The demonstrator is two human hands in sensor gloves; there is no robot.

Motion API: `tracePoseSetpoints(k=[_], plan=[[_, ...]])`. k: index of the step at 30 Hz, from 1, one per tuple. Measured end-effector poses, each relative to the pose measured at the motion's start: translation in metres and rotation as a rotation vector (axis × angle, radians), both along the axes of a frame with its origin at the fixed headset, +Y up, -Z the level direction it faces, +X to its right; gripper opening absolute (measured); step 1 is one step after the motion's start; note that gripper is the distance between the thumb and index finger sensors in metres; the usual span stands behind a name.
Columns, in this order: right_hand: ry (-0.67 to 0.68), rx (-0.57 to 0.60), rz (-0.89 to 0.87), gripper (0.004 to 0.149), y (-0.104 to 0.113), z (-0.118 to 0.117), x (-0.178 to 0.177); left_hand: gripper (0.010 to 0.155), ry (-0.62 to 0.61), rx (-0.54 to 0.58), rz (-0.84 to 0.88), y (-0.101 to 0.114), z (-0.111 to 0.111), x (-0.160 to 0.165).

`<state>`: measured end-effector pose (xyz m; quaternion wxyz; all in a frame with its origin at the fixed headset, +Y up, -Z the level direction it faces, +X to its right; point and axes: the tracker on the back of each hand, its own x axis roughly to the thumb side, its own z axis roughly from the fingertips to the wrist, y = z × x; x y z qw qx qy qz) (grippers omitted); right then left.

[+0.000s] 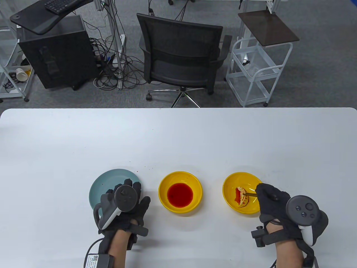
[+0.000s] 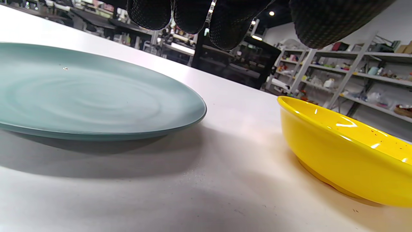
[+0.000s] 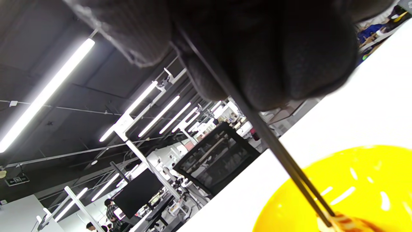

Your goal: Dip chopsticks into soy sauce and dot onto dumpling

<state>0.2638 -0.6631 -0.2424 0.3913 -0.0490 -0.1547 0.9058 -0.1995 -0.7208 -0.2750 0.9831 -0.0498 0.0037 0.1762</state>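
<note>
A yellow bowl of red soy sauce (image 1: 180,192) stands at the table's front middle; its side shows in the left wrist view (image 2: 341,154). A second yellow bowl (image 1: 231,181) to its right holds a pale dumpling (image 1: 242,196) with red marks. My right hand (image 1: 272,201) grips dark chopsticks (image 1: 251,194) whose tips touch the dumpling; the right wrist view shows the chopsticks (image 3: 283,154) running down to the dumpling (image 3: 347,222). My left hand (image 1: 131,199) rests flat, fingers spread, on the near edge of an empty blue-green plate (image 1: 107,181).
The plate (image 2: 80,96) fills the left of the left wrist view, with bare table between it and the sauce bowl. A few small red specks (image 1: 145,167) lie on the table behind the plate. An office chair (image 1: 181,55) stands beyond the table's far edge.
</note>
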Motion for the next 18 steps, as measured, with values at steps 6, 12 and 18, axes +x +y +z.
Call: tracePoseSetpoints(k=[6, 12, 18], plan=[[0.046, 0.016, 0.001, 0.053, -0.002, -0.001, -0.004, 0.075, -0.004, -0.01, 0.008, 0.0, 0.0, 0.001], [0.085, -0.041, 0.05, 0.055, -0.008, -0.005, -0.011, 0.075, -0.007, -0.014, 0.01, -0.001, 0.0, 0.001], [0.206, -0.193, 0.082, 0.06, -0.024, -0.012, -0.024, 0.075, -0.017, -0.03, 0.04, -0.002, 0.0, 0.003]])
